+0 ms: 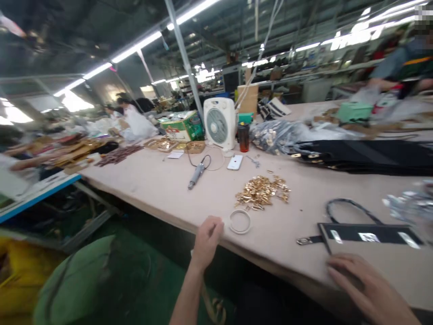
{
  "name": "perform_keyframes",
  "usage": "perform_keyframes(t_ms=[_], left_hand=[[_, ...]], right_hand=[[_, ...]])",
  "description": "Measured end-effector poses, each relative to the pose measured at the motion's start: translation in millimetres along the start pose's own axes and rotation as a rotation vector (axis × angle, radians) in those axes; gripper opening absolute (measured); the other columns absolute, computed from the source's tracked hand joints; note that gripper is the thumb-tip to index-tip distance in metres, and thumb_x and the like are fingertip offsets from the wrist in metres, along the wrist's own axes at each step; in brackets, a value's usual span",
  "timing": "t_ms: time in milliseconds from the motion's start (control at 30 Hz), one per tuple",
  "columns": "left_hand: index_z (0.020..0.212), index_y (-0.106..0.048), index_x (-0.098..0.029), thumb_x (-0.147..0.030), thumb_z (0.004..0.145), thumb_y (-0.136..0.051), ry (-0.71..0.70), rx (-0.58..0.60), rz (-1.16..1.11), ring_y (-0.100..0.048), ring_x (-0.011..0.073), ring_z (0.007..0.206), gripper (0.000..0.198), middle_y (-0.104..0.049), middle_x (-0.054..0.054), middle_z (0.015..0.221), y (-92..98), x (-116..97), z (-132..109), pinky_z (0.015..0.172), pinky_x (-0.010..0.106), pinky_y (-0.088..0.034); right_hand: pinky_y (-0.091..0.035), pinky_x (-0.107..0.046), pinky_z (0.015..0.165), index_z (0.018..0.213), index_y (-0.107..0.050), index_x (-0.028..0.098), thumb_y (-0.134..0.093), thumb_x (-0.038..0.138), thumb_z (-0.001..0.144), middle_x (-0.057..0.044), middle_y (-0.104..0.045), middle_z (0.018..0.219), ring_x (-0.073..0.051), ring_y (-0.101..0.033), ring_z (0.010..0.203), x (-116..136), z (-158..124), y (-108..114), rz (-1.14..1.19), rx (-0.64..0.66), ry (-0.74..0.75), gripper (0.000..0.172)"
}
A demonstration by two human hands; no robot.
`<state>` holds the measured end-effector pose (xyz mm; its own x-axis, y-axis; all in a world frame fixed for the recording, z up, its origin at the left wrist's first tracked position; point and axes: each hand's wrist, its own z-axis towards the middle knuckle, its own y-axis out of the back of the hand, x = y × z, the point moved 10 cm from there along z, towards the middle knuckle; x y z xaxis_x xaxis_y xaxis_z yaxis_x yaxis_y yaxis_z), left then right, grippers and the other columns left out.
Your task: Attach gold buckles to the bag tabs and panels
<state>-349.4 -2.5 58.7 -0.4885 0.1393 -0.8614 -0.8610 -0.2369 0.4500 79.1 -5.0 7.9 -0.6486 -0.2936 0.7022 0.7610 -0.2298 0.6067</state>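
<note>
My left hand (207, 240) hovers at the near edge of the long beige table (162, 189), fingers curled loosely, just left of a white tape ring (240, 221). I cannot make out anything in it. My right hand (365, 284) lies flat with fingers stretched out on a beige panel with a black band and strap (368, 234). A heap of small gold metal fittings (262, 192) lies beyond the ring.
Farther back are a handheld tool with cord (197, 175), a white phone (235, 162), a white fan (219, 123), a dark bottle (243, 136), a green box (182, 127), trays of fittings and black material (365, 155). Other people work at the far left and right.
</note>
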Motion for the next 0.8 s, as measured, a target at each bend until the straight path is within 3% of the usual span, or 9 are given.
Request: perform_keyframes(t_ms=[67,167,300,400,500,633,733,800], left_hand=[[0.081,-0.063,-0.019,-0.046,0.104,-0.049,0.002,0.214,-0.138,-0.061,0.0171,0.080,0.039,-0.065,0.003,0.081,-56.4,-31,-2,0.078,0.027,-0.047],[0.080,-0.063,-0.018,-0.047,0.104,-0.051,0.003,0.492,-0.221,-0.056,0.0129,0.064,0.039,-0.061,-0.001,0.069,-134.1,-77,-10,0.065,0.024,-0.043],[0.080,-0.067,-0.018,-0.041,0.104,-0.053,-0.151,0.681,-0.174,-0.055,0.0127,0.067,0.036,-0.062,-0.002,0.071,-202.0,-139,-16,0.065,0.022,-0.040],[0.081,-0.070,-0.019,-0.037,0.103,-0.054,-0.266,0.765,-0.151,-0.058,0.0131,0.071,0.033,-0.067,-0.001,0.075,-234.0,-171,-21,0.067,0.022,-0.041],[0.088,-0.074,-0.020,-0.034,0.104,-0.053,-0.357,0.823,-0.148,-0.064,0.0148,0.076,0.031,-0.073,0.000,0.082,-257.0,-190,-29,0.071,0.022,-0.043],[0.104,-0.077,-0.023,-0.032,0.106,-0.051,-0.378,0.843,-0.135,-0.070,0.0175,0.088,0.028,-0.078,0.001,0.097,-277.4,-196,-37,0.080,0.024,-0.047],[0.119,-0.075,-0.026,-0.035,0.105,-0.053,-0.363,0.852,-0.157,-0.071,0.0197,0.097,0.027,-0.078,0.003,0.110,-285.7,-197,-41,0.085,0.025,-0.048],[0.114,-0.076,-0.025,-0.036,0.105,-0.053,-0.375,0.877,-0.187,-0.071,0.0194,0.094,0.026,-0.078,0.002,0.105,-290.0,-200,-45,0.083,0.025,-0.048]], right_hand=[[-0.062,-0.051,0.085,0.091,-0.081,0.031,-0.068,0.065,0.083,-0.013,-0.075,0.100,-0.035,-0.072,0.094,9,3,7,0.025,0.099,-0.019,0.037],[-0.062,-0.042,0.083,0.109,-0.076,0.026,-0.061,0.048,0.097,-0.013,-0.073,0.110,-0.027,-0.071,0.094,31,8,31,0.094,0.107,-0.045,0.029],[-0.060,-0.037,0.084,0.113,-0.072,0.024,-0.062,0.035,0.100,-0.011,-0.072,0.110,-0.024,-0.069,0.097,62,10,68,0.143,0.052,-0.014,0.020],[-0.061,-0.036,0.084,0.122,-0.069,0.026,-0.064,0.033,0.099,-0.009,-0.071,0.112,-0.023,-0.070,0.097,72,8,86,0.219,0.080,-0.026,0.024],[-0.061,-0.034,0.081,0.123,-0.070,0.027,-0.069,0.033,0.097,-0.007,-0.072,0.108,-0.021,-0.069,0.091,71,6,94,0.221,0.125,-0.055,0.026],[-0.057,-0.031,0.079,0.104,-0.075,0.026,-0.067,0.032,0.099,-0.005,-0.072,0.096,-0.021,-0.068,0.088,64,3,103,0.168,0.106,-0.059,0.011],[-0.057,-0.032,0.081,0.106,-0.075,0.026,-0.068,0.031,0.100,-0.006,-0.073,0.099,-0.022,-0.069,0.093,55,-3,107,0.178,0.099,-0.067,0.011],[-0.057,-0.032,0.079,0.107,-0.075,0.026,-0.067,0.032,0.100,-0.006,-0.073,0.098,-0.022,-0.069,0.091,49,-7,108,0.164,0.117,-0.074,0.012]])
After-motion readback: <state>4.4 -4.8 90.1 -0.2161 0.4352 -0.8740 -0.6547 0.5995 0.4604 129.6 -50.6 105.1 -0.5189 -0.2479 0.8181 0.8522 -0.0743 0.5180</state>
